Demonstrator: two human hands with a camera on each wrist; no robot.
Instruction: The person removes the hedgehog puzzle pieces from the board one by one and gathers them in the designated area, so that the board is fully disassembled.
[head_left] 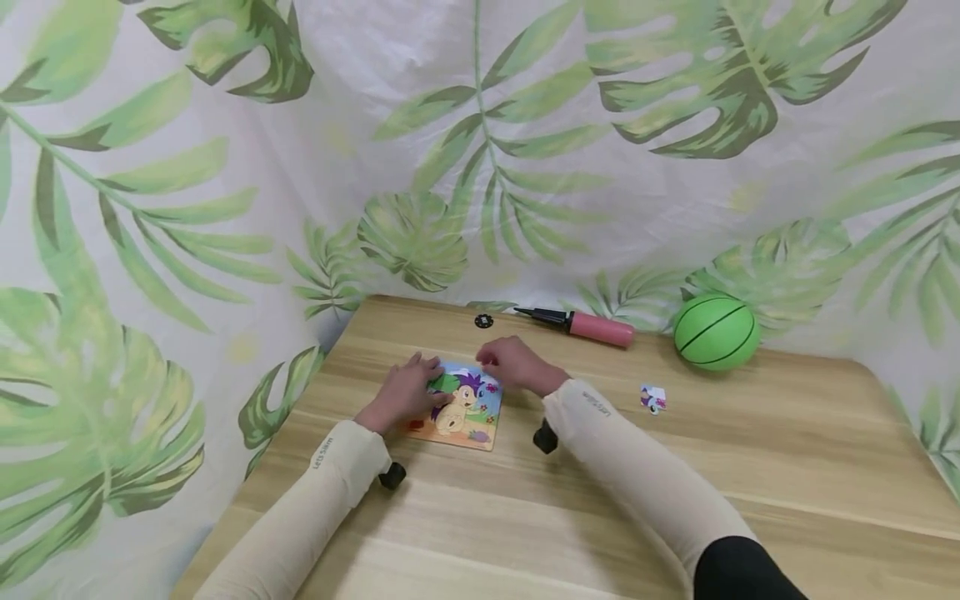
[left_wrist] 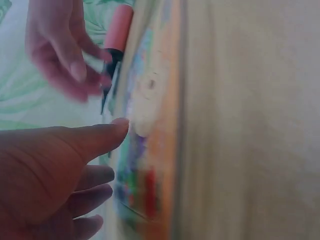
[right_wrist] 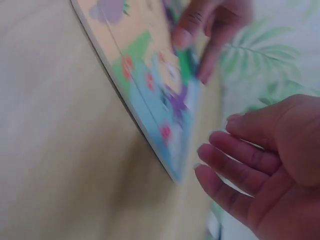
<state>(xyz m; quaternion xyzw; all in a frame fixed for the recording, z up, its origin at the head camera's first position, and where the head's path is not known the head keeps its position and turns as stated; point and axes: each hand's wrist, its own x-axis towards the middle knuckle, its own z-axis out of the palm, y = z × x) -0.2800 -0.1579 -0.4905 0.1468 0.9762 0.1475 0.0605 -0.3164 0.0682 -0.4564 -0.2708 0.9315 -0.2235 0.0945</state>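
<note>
A square picture puzzle board (head_left: 480, 435) lies flat on the table, showing a purple-haired cartoon child on blue and orange ground. My left hand (head_left: 405, 393) rests on its left part, fingers fairly straight; in the left wrist view its thumb (left_wrist: 107, 137) reaches the board's surface. Just off the board's upper right corner hovers my right hand (head_left: 517, 365), its fingers loosely bent with nothing between them, as the right wrist view shows of the right hand (right_wrist: 270, 165). Farther right on the table lies a small loose picture piece (head_left: 652, 398) in white, purple and blue.
Behind the board are a small black round disc (head_left: 484, 320) and a pink and black hand pump (head_left: 600, 328). A green ball (head_left: 717, 332) stands at the back right. Leaf-patterned cloth (head_left: 525, 167) hangs along the back edge of the wooden table (head_left: 480, 533).
</note>
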